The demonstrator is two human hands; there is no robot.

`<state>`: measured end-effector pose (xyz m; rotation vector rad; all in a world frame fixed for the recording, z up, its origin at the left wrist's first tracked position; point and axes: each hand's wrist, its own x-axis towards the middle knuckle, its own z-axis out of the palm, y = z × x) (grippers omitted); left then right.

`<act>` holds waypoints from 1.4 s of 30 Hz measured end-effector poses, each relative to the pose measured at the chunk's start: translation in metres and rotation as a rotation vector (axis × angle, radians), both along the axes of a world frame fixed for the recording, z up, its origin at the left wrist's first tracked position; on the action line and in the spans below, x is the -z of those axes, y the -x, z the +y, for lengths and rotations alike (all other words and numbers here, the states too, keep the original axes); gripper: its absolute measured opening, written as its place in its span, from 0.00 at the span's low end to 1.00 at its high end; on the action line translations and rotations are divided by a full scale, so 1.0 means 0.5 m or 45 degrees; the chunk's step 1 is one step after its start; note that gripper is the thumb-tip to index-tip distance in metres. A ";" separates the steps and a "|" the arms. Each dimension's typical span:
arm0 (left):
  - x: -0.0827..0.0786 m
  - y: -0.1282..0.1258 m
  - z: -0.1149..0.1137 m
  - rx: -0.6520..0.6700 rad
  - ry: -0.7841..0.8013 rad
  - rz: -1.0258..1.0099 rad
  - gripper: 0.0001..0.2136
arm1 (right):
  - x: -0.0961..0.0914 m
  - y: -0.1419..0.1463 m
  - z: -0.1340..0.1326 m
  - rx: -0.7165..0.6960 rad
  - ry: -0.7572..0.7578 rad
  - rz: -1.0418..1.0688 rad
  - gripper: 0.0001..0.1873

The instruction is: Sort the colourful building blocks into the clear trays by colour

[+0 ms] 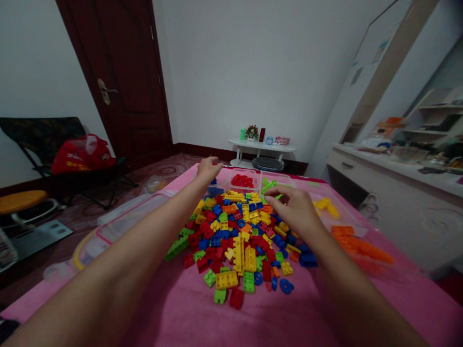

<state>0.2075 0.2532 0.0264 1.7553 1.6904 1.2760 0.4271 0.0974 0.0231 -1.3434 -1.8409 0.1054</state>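
My left hand (210, 168) reaches over a clear box at the far left of the table, where blue bricks (213, 181) show below it. Its thumb and fingers look apart, with nothing visible between them. My right hand (294, 205) is beside the clear box of green bricks (268, 184). Its thumb and index finger are curved close together around what looks like a green brick (278, 196). Between my arms spreads a large mixed pile of plastic building bricks (231, 233) in yellow, red, blue, green and orange.
Red bricks (242, 180) fill the middle clear box. Yellow pieces (326, 207) and orange pieces (360, 246) lie at the right on the pink tablecloth (275, 318). Clear plastic lids (130, 217) lie at the left. A low white table (262, 144) stands by the wall.
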 end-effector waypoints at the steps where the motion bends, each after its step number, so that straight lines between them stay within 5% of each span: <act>1: 0.004 -0.013 -0.016 0.092 -0.031 0.081 0.15 | 0.008 0.007 0.000 -0.022 0.016 -0.036 0.07; 5: 0.004 -0.057 -0.099 0.540 -0.038 0.404 0.11 | 0.033 0.036 -0.007 -0.209 0.097 -0.263 0.13; 9: -0.002 -0.063 -0.171 0.722 0.028 0.751 0.09 | 0.025 0.038 -0.023 -0.186 0.308 -0.501 0.09; 11: 0.001 -0.057 -0.189 0.745 0.007 0.868 0.12 | 0.011 0.031 -0.032 -0.114 0.457 -0.595 0.05; 16: 0.030 -0.059 -0.190 0.805 0.039 1.024 0.15 | 0.003 0.026 -0.046 -0.140 0.736 -0.806 0.16; 22: 0.028 -0.057 -0.183 0.809 0.096 0.895 0.11 | 0.008 0.032 -0.042 -0.094 0.623 -0.801 0.06; 28: -0.016 -0.029 -0.199 0.950 0.204 0.864 0.11 | 0.007 0.050 -0.036 0.019 0.301 -0.549 0.16; 31: -0.020 -0.030 -0.214 1.020 0.260 0.975 0.12 | 0.012 0.053 -0.035 -0.015 0.365 -0.628 0.11; 35: -0.014 -0.051 -0.239 0.840 0.206 1.131 0.11 | 0.010 0.044 -0.040 0.069 0.518 -0.789 0.04; 42: -0.015 -0.082 -0.272 0.717 0.125 1.240 0.08 | 0.010 0.041 -0.043 -0.026 0.620 -0.892 0.10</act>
